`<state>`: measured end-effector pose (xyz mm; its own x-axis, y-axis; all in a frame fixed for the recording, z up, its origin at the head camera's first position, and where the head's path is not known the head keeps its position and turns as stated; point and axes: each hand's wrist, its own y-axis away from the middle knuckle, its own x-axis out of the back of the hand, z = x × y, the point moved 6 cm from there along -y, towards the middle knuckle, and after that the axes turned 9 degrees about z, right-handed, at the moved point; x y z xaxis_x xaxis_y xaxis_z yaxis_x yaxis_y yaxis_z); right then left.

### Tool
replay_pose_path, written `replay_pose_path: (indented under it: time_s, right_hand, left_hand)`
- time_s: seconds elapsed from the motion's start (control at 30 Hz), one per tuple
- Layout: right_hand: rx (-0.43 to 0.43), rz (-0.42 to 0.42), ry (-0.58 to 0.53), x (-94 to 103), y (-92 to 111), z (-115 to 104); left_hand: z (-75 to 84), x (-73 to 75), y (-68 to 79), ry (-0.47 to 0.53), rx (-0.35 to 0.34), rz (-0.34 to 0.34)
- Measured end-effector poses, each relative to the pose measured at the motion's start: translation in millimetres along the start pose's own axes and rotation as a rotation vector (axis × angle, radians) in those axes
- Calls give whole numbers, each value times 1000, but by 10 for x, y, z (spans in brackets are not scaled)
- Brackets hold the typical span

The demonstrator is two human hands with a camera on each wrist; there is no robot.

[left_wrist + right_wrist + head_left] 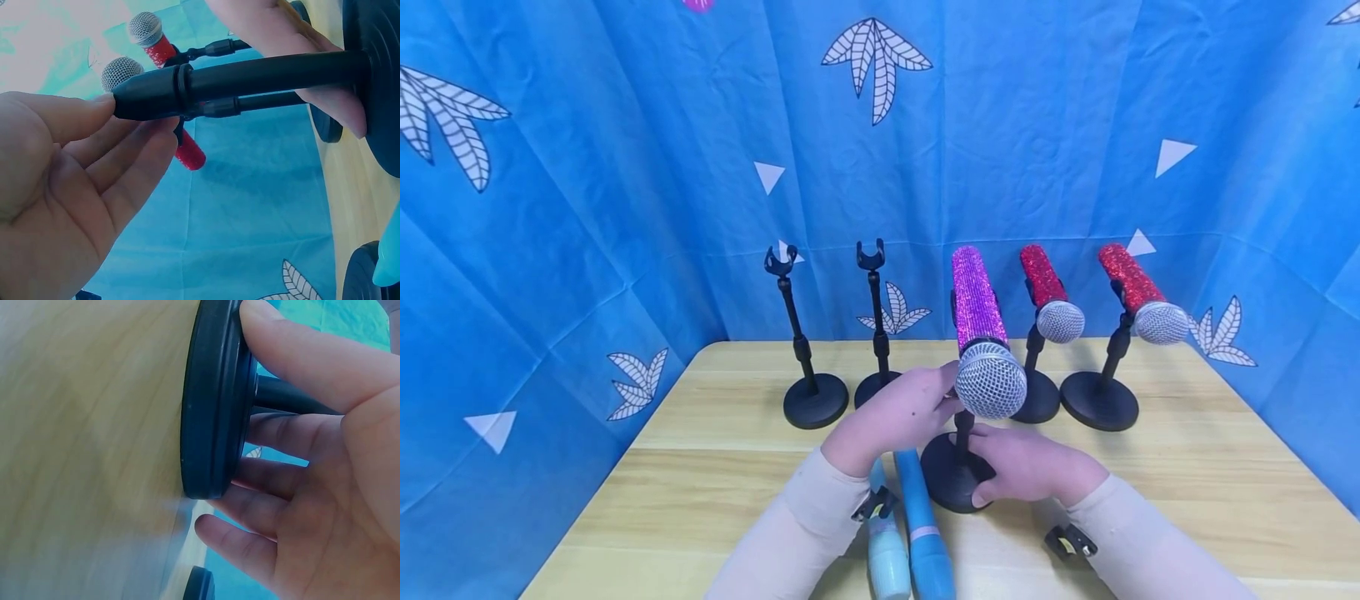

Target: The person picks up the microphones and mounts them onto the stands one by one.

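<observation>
A purple glittery microphone (pixel 977 304) with a silver mesh head lies tilted in the clip of a black microphone stand (pixel 951 473). My left hand (pixel 910 410) pinches the tapered collar (pixel 150 94) on that stand's pole between thumb and fingertips. Down at the round base (pixel 215 406), my right hand (pixel 1030 462) holds on, its thumb and fingers spread either side of the pole. The base stands on the tabletop. From the head view, the collar is hidden behind the microphone head and my left hand.
Two red glittery microphones (pixel 1043 279) (pixel 1131 275) sit on stands at the right. Two stands (pixel 815 400) (pixel 874 308) with bare clips are at the left. A pale mint microphone (pixel 889 558) and a blue microphone (pixel 931 558) lie on the wooden table (pixel 700 500), partly under my left arm.
</observation>
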<state>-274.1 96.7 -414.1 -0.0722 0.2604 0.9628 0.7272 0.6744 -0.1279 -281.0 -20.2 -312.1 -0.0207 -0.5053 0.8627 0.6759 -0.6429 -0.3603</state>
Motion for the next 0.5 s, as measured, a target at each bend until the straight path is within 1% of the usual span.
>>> replay_pose_path:
  time_s: [0.17,0.27,0.37,0.5]
  right_hand:
    - [-17,-11,-16,-12,3,7]
    - [-8,-5,-13,-9,0,-1]
    - [-2,2,-12,-9,-1,-1]
    - [-9,-4,-15,-15,2,8]
  left_hand:
    - [0,22,-10,-50,-12,41]
    - [-2,34,-15,-60,-21,67]
    - [-1,38,-14,-46,-14,72]
    - [8,25,-12,-32,-5,56]
